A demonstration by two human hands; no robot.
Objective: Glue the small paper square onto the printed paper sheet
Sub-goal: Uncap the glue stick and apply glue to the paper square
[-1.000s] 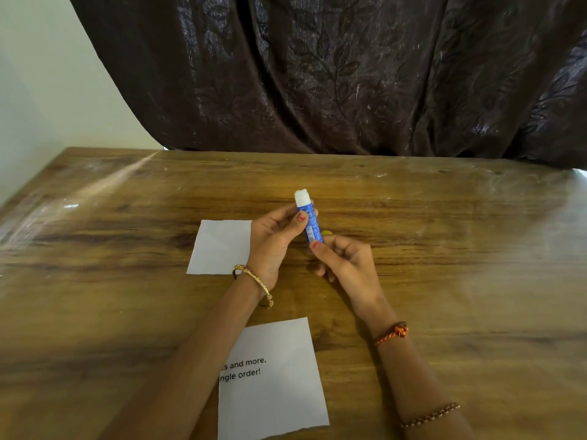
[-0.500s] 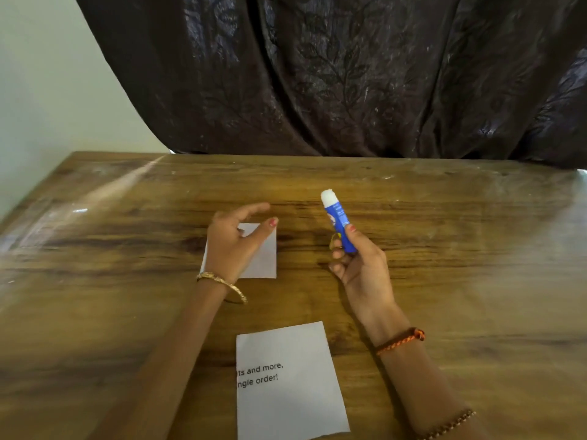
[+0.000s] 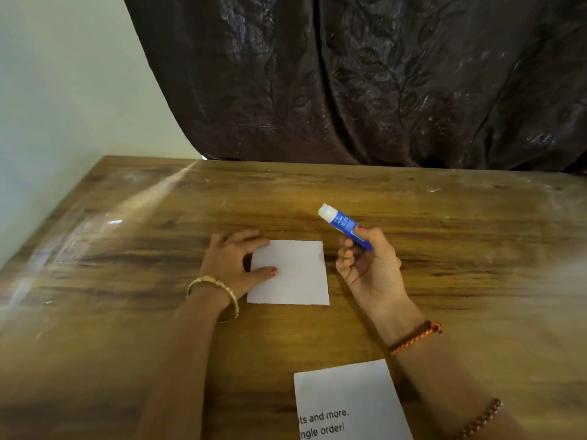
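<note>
The small white paper square (image 3: 292,273) lies flat on the wooden table (image 3: 460,223). My left hand (image 3: 233,263) rests on its left edge, thumb pressed on the paper and fingers spread on the wood beside it. My right hand (image 3: 368,265) grips a blue glue stick (image 3: 344,224) just right of the square, tilted with its white tip pointing up and to the left, above the table. The printed paper sheet (image 3: 349,404), with black text, lies near the front edge between my forearms; the frame cuts off its lower part.
A dark patterned curtain (image 3: 365,77) hangs behind the table's far edge, and a pale wall (image 3: 63,90) stands at the left. Bare wood stretches to the left and right of my hands.
My left hand let go of the glue stick and came down onto the paper square's left edge. My right hand drew the glue stick to the right and tilted it.
</note>
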